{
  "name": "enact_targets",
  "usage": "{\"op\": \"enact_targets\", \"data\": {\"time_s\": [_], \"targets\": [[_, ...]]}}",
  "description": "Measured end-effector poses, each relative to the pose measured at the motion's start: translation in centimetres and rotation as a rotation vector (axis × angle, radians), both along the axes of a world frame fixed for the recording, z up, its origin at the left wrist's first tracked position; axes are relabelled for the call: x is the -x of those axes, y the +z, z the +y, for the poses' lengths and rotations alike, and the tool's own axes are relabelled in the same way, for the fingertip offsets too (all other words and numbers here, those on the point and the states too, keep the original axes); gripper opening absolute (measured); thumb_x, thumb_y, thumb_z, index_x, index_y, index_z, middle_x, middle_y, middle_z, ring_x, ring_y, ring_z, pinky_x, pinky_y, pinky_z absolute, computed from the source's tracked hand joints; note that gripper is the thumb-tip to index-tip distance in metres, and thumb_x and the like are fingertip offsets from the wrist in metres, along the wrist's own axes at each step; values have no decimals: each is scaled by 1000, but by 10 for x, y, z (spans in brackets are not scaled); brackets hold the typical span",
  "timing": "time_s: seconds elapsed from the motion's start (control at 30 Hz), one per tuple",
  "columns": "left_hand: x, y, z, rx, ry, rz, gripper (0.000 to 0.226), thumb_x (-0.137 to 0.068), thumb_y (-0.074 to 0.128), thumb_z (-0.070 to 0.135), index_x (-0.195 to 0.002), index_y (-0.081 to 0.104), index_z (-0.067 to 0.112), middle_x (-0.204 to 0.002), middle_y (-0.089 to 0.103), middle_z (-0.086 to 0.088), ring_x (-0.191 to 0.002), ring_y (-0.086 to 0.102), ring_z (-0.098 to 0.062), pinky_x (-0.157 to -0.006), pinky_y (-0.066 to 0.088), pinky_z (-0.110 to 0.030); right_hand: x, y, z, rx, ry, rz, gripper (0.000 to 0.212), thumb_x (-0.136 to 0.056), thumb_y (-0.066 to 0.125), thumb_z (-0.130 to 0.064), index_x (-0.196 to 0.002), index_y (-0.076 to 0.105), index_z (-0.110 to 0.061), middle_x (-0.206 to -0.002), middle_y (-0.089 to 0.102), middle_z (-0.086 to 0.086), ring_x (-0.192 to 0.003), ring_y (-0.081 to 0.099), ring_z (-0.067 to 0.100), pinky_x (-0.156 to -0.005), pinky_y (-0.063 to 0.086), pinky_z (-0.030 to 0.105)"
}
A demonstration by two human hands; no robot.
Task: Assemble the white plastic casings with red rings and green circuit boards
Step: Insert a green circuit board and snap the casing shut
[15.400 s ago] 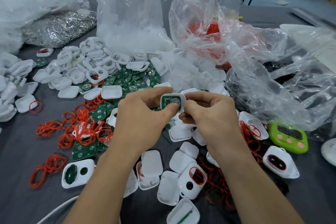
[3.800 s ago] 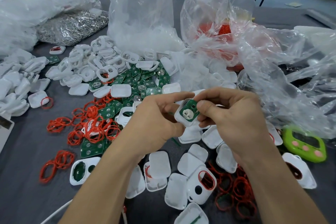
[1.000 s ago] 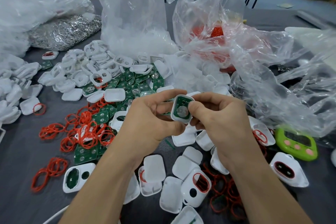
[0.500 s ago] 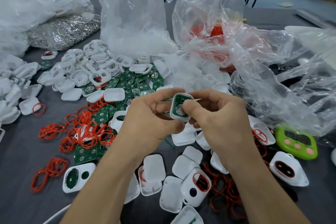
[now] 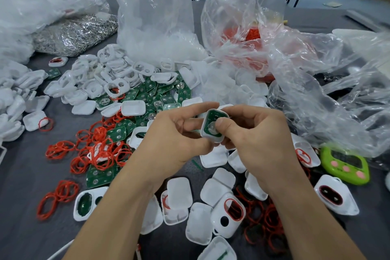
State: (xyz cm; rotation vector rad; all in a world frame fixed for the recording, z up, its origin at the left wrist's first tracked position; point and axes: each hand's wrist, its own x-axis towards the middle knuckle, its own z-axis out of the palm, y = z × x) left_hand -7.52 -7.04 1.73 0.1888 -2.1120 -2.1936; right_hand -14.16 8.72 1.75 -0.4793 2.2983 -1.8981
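Everywhere on grey table [image 5: 25,186]: casings [image 5: 95,78], red rings [image 5: 99,154], boards [image 5: 160,93], bags [image 5: 156,17]

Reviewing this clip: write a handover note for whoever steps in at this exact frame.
Left hand grips the white casing by its edge. Right hand holds it too, thumb pressing the green circuit board inside.
Done: board sits in this casing; any ring in it is hidden.
Left: loose boards, red rings and empty casings lie on the table.
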Motion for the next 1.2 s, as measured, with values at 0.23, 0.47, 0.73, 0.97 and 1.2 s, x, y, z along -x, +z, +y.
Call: {"op": "enact_targets", "data": {"time_s": [0.23,0.47,0.73,0.97,1.2], "targets": [[-1,0,-5,-116,-81,-76,58,-87,64,-14,-134,65,21,-109,78,-11,-104,75,-24,-80,60,-27,2,0,0,-21,11,8,11,-87,79,-17,-89,82,-27,-73,78,-4,-61,73,16,-58,56,27],[-1,0,-7,-103,-105,-89,82,-79,34,-35,-135,62,16,-113,77,-11,-103,75,-26,-81,61,-27,3,0,2,-7,56,-22,14,-82,83,-15,-88,82,-27,-74,78,-4,-65,74,14,-59,54,21],[-1,2,-7,-103,-58,-85,62,-79,67,-12,-131,66,21,-107,79,-11,-101,76,-24,-80,61,-28,0,2,1,-26,60,-17,13,-86,78,-18,-90,82,-29,-73,78,-4,-61,72,14,-58,55,22],[-1,4,-4,-85,63,-80,67,-80,64,-27,-130,67,18,-98,80,-9,-82,76,-21,-78,62,-27,-9,11,-1,-177,-138,314,25,-74,84,-35,-97,78,-41,-95,71,-20,-84,70,4,-67,55,17],[-1,5,1,-57,109,-85,66,-78,67,-27,-125,69,20,-95,80,-8,-77,71,-17,-82,61,-31,-17,7,-9,-391,-91,524,37,-76,90,-22,-111,80,-27,-109,60,-20,-112,54,8,-91,56,35]]}}
